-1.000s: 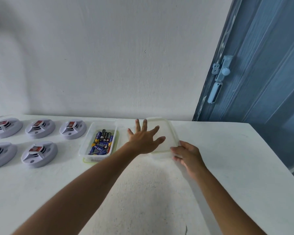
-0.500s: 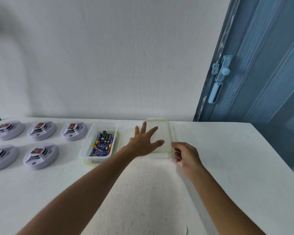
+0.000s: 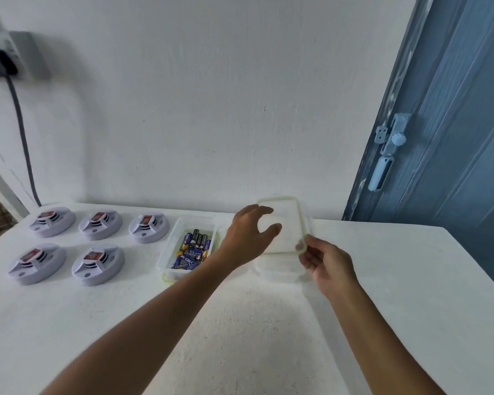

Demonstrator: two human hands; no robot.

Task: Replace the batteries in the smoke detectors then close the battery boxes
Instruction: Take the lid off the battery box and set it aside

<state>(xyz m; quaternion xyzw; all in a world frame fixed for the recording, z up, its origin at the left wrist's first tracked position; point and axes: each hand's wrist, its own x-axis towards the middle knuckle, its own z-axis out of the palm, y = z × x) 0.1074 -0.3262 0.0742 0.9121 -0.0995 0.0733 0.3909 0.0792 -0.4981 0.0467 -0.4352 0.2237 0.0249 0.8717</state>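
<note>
Five white round smoke detectors lie in two rows at the left, among them one point(image 3: 149, 227) nearest the boxes and one point(image 3: 98, 264) in the front row; each shows a red-labelled part on top. An uncovered clear box point(image 3: 168, 253) holds several blue and black batteries point(image 3: 193, 249). To its right a clear lid with a green rim point(image 3: 287, 220) is tilted up over a second clear box point(image 3: 280, 271). My left hand point(image 3: 247, 236) grips the lid's left edge, thumb on top. My right hand point(image 3: 325, 265) pinches its near right corner.
All of it sits on a white table point(image 3: 240, 323) against a white wall. A blue door with a pale latch point(image 3: 389, 146) stands at the right, behind the table's right edge. A dark cable point(image 3: 23, 138) hangs down the wall at the left.
My left hand went from lying flat on the lid to curling round its left edge. My right hand took the near corner, and the lid now tilts up off the box.
</note>
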